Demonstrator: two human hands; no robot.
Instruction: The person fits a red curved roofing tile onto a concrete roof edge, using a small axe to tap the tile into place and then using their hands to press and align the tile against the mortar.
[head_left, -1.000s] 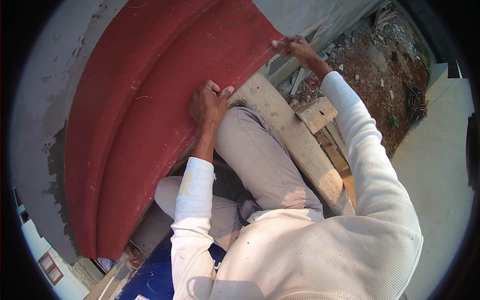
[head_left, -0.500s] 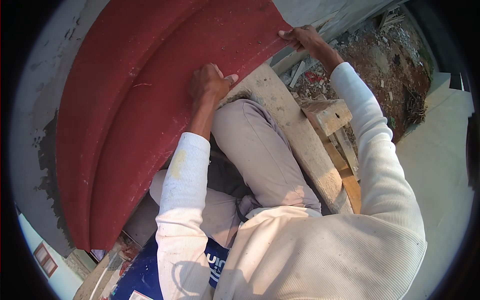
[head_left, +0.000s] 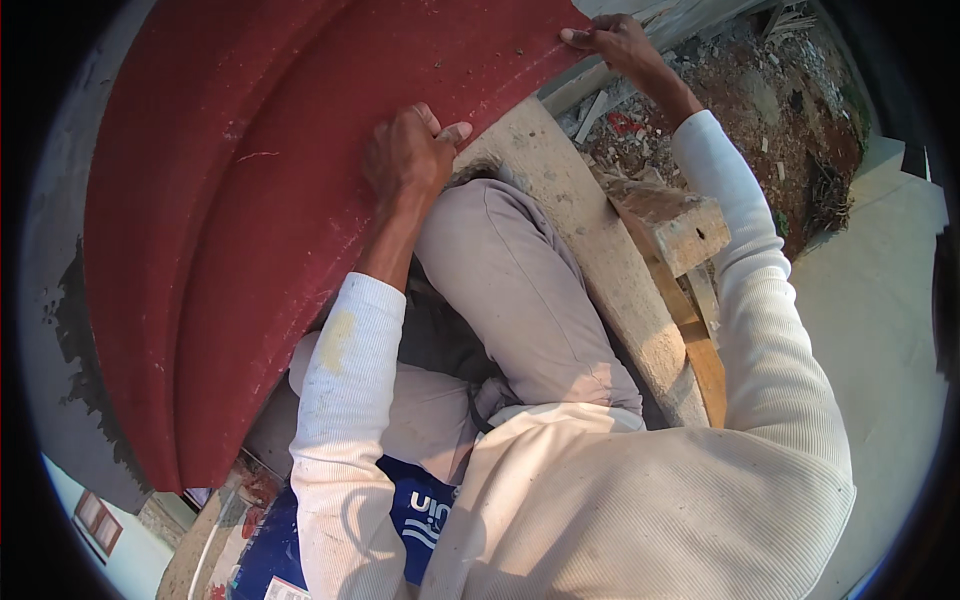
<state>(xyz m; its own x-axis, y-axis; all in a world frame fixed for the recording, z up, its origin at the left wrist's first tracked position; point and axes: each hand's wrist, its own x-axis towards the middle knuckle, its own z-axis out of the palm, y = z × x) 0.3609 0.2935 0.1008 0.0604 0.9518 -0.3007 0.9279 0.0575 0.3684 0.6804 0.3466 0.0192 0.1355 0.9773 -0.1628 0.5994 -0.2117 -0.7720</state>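
Head view, looking down: a large red stepped moulding, curved and painted, fills the upper left of the picture, set against a grey plastered wall. The left hand lies flat on its lower edge with fingers together and thumb out to the side, while the right hand, reached far up at the top of the frame, grips the moulding's upper corner with its fingertips. Below them the person sits in beige trousers beside a rough wooden plank, with rubble and soil beyond at the upper right.
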